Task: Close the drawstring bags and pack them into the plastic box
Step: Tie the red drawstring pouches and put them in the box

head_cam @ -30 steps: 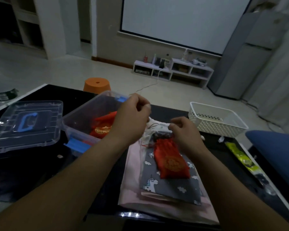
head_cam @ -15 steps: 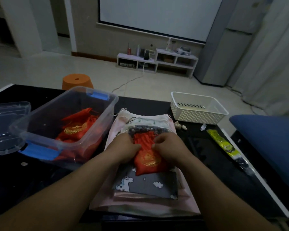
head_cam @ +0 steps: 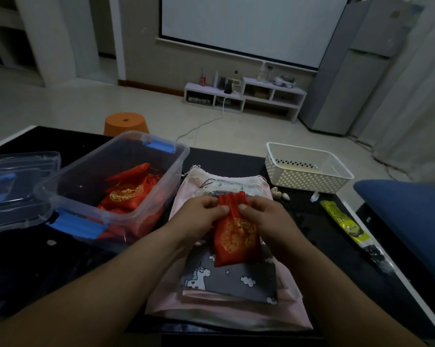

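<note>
Plastic box (head_cam: 179,161) stands open, red bags (head_cam: 126,191) low inside.

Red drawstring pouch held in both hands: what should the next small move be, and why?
Probably lift the red drawstring pouch leftward into the clear plastic box. The left hand and right hand pinch its neck, which already looks gathered, and the open box beside them holds similar red pouches.

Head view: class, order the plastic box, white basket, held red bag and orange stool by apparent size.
1. plastic box
2. white basket
3. red bag
4. orange stool; farther and partly hidden, so unsure
</note>
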Demonstrator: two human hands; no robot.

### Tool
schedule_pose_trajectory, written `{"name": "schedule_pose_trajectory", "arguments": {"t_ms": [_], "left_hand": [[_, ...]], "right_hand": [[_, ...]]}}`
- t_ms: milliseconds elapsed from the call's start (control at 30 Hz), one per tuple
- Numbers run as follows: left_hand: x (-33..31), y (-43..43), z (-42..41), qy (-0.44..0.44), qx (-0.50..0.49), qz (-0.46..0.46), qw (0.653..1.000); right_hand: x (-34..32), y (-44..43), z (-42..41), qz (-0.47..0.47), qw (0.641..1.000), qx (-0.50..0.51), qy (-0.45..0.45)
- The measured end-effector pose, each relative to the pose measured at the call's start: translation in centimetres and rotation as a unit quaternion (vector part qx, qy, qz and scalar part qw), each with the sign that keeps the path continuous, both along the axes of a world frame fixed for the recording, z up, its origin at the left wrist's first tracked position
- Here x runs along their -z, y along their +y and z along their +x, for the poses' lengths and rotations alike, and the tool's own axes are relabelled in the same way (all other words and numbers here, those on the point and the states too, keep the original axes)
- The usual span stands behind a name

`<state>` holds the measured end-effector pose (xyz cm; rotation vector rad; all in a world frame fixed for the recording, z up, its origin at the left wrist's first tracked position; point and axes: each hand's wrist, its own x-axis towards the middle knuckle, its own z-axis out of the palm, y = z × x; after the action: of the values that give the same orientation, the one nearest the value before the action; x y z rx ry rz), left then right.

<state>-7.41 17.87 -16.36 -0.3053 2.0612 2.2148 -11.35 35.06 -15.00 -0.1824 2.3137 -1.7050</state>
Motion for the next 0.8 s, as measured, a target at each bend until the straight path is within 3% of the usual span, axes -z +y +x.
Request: {"name": "schedule_pose_trajectory", "arguments": {"t_ms": [100,200,333,400,600,733,800], "left_hand": [[0.3,0.2,0.2,0.012,-0.021,0.073,0.997],[0.7,0.4,0.1,0.005,-0.031,0.081,0.996],[0.6,1.0,-0.1,0.033,-0.003,-0.003,0.999],[0.2,1.2,-0.1,0.063,0.018,-0.082,0.994],[-0.1,0.6,-0.7,0.138,0.047,-0.248,0.958],[-0.1,0.4,-0.9,0.165,0.04,-0.287,0.943],[-0.1,0.5,-0.7,0.166,0.021,-0.255,0.952]], "right_hand": [[-0.4,-0.2,0.5,-0.028,1.0,-0.009,-0.002],[-0.8,-0.5,0.9,-0.106,0.993,-0.009,-0.06],[-0.9,-0.8,0.4,-0.209,0.947,0.032,-0.242],[-0.9,-0.5,-0.1,-0.225,0.933,0.039,-0.279],[-0.7,0.4,-0.7,-0.201,0.944,0.038,-0.259],[-0.7,0.1,-0.6,-0.236,0.934,0.028,-0.266],[-0.6,-0.2,-0.6,-0.252,0.932,0.032,-0.257]]}}
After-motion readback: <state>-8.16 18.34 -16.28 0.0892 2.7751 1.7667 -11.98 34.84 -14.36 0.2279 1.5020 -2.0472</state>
